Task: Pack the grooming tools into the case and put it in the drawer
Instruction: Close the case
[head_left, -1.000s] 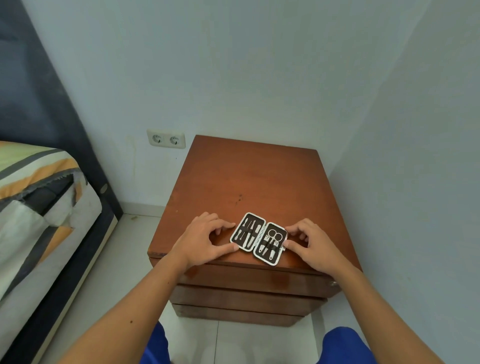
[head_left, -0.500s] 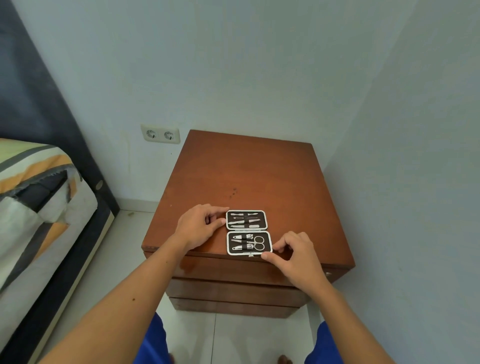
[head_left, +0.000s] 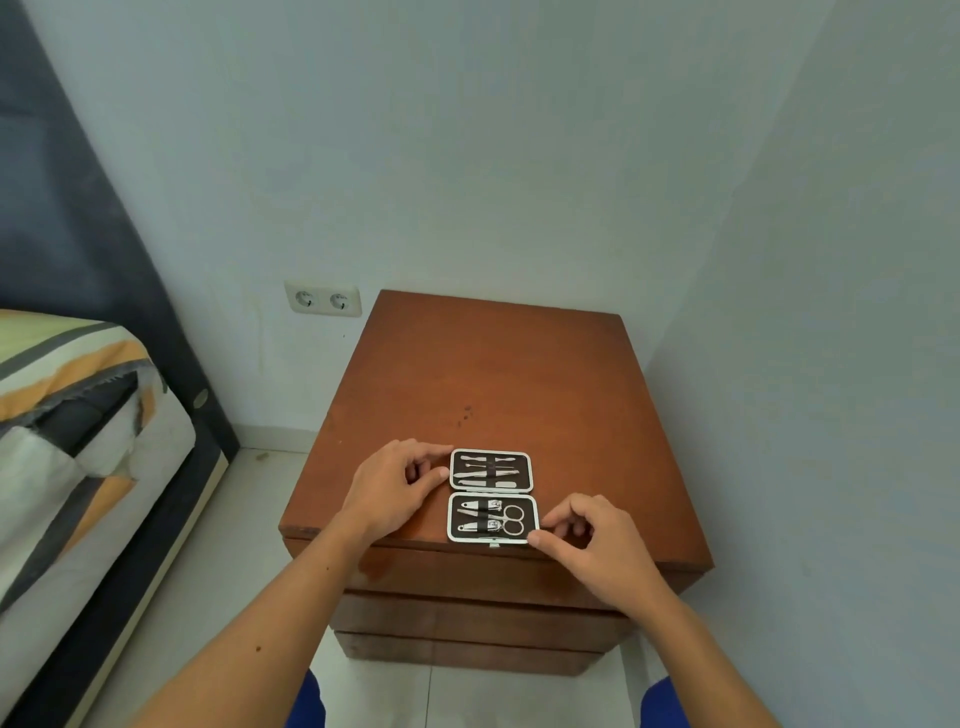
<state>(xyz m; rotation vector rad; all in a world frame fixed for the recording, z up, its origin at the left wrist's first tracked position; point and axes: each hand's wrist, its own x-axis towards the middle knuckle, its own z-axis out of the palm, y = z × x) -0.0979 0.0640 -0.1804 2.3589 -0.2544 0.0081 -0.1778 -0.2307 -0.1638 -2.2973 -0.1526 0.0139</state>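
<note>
- Head view: a wooden nightstand (head_left: 498, 374) stands in a room corner, with a bed (head_left: 78, 441) off to the left and a double wall socket (head_left: 322, 300) behind its back left corner.
- The case (head_left: 492, 495) lies open and flat near the front edge of the nightstand top, about midway along it. Its two halves sit one behind the other, hinge between them.
- The tools (head_left: 489, 471) appear to be tucked in already: slim picks and files in the far half, clippers and scissors (head_left: 508, 520) in the near half.
- The left hand (head_left: 387, 488) rests loosely curled on the top, thumb and forefinger touching the far half's left edge.
- The right hand (head_left: 587, 540) is curled, its thumb and forefinger pinching the near half's front right corner.
- The drawers (head_left: 483, 618) below look closed.
- Likely next step: folding the case shut. Steady one half, swing the other over squarely, and check that no tool sticks out before pressing the clasp.
</note>
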